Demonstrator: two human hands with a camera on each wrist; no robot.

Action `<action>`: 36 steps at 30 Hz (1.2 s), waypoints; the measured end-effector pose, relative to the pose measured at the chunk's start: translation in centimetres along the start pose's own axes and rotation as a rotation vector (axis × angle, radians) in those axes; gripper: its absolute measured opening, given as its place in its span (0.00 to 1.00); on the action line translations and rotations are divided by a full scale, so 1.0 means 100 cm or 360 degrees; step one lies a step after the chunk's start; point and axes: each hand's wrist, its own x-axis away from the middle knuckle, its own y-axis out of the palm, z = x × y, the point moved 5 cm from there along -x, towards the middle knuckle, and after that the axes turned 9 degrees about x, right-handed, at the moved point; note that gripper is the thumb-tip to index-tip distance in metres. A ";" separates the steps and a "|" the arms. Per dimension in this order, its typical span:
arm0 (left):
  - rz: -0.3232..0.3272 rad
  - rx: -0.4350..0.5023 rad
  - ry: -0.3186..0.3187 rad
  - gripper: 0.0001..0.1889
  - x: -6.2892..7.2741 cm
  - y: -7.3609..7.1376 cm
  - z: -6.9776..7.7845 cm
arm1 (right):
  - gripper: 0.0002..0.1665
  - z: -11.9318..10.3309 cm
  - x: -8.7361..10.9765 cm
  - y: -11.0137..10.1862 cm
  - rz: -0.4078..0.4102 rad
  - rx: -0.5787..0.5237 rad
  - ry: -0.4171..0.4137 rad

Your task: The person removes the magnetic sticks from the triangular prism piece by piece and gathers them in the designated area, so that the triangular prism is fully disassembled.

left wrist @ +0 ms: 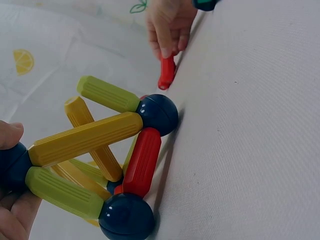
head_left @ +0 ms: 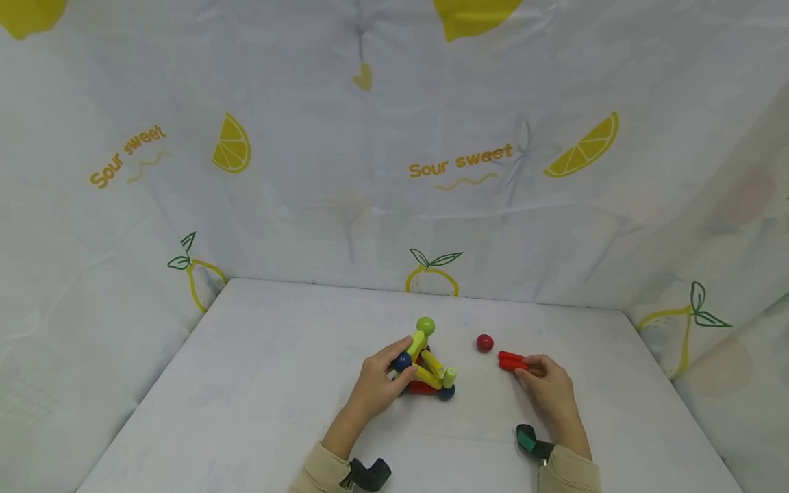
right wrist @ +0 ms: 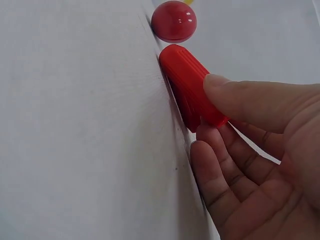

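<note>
My left hand [head_left: 376,385] grips a dark blue ball [left wrist: 12,167] at one corner of a ball-and-stick building model [head_left: 428,374]. Yellow, light green and red sticks join its blue balls, and a light green ball [head_left: 425,326] tops it in the head view. One light green stick [left wrist: 109,94] has a free end. To the right, my right hand [head_left: 550,389] pinches a red stick [right wrist: 189,80] between thumb and fingers. A second red stick [right wrist: 186,107] lies beneath it, partly hidden. Just beyond the sticks sits a red ball [right wrist: 174,21], apart from the hand.
The work rests on a white-covered table [head_left: 246,383]. Behind it hangs a white curtain [head_left: 308,171] printed with lemons, meeting the table's back edge. Dark straps with camera mounts [head_left: 370,474] sit at both wrists.
</note>
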 end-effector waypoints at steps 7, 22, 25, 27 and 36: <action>-0.0002 -0.0015 0.0024 0.26 -0.001 -0.001 0.002 | 0.23 0.000 -0.003 0.000 0.0038 0.0037 0.0013; 0.0010 0.0011 0.0035 0.25 -0.002 -0.001 0.002 | 0.23 0.000 -0.003 0.000 0.0082 0.0051 0.0073; 0.0007 0.0022 0.0022 0.26 -0.002 -0.001 0.002 | 0.24 -0.003 -0.001 -0.002 0.0101 0.0044 0.0088; 0.0006 0.0024 0.0022 0.26 -0.002 -0.001 0.002 | 0.24 -0.006 0.000 -0.003 0.0115 0.0041 0.0087; 0.0015 0.0029 0.0019 0.25 0.000 -0.001 0.005 | 0.25 -0.029 0.008 -0.009 0.0150 0.0000 -0.0064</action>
